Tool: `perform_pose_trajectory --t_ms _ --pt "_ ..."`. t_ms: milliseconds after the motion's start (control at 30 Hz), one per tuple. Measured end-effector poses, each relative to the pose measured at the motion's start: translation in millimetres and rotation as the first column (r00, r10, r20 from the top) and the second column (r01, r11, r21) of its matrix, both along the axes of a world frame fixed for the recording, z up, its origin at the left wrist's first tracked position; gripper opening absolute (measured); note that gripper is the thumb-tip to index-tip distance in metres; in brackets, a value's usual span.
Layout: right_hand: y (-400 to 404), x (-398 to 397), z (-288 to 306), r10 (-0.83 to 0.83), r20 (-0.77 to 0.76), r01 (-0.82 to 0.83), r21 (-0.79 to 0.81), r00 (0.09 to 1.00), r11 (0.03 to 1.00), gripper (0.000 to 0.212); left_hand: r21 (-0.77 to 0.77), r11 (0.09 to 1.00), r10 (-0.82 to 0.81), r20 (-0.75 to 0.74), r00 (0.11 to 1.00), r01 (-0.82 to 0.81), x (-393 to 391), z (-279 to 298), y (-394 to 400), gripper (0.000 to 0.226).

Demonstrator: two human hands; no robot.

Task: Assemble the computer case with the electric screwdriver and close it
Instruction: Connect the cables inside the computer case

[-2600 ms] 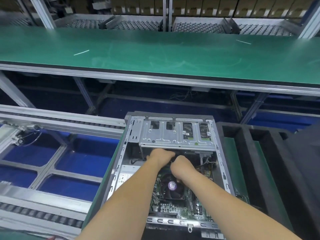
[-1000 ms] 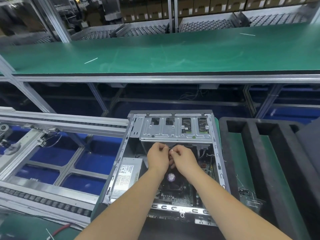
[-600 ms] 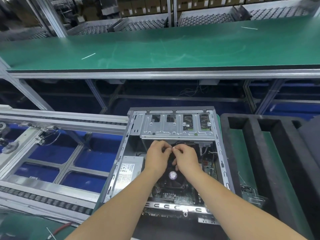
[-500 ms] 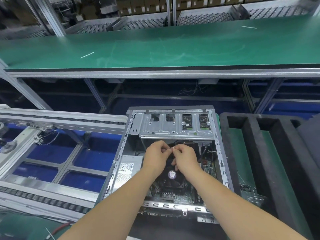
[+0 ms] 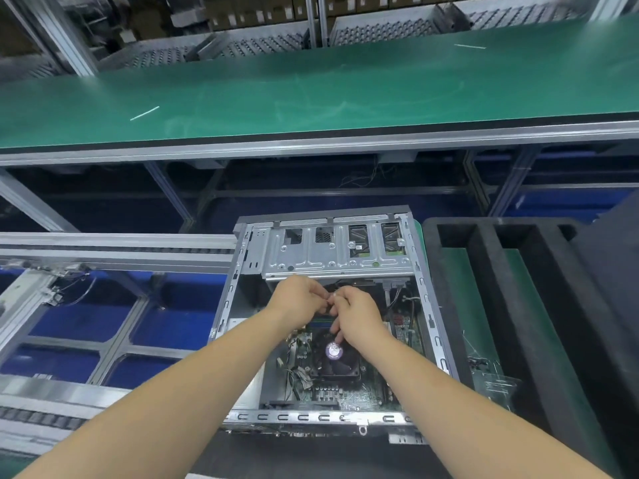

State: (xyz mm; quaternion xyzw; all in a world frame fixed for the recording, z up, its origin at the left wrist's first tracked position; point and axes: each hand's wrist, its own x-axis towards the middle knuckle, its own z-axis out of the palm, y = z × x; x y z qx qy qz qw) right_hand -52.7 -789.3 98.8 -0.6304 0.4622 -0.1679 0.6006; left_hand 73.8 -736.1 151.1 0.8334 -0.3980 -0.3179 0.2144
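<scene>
**Open computer case on the bench, both hands inside**

Computer case (image 5: 428, 305): side panel off, lying flat beside a black foam tray (image 5: 484, 305). Contents: metal drive cage (image 5: 332, 252) at the far end, circuit board (image 5: 359, 395), black fan (image 5: 337, 363) with a round label, writing unreadable. Left hand (image 5: 299, 299) and right hand (image 5: 356, 318): fingers curled, together pinching a small white item (image 5: 332, 296) above the fan; item too small to identify. Green table (image 5: 311, 95) beyond.

Factory assembly line, long green-matted workbench (image 5: 311, 95) on aluminium framing, roller conveyor rails (image 5: 114, 248), stacked cartons (image 5: 249, 12) behind, black foam trays (image 5: 518, 305).
</scene>
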Motion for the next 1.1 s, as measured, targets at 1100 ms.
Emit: perform_pose_trajectory --t_ms 1100 --pt "-2 -4 3 0.094 0.011 -0.093 -0.078 0.996 0.993 0.018 0.152 0.712 0.605 -0.628 0.490 -0.685 -4 -37 -17 0.015"
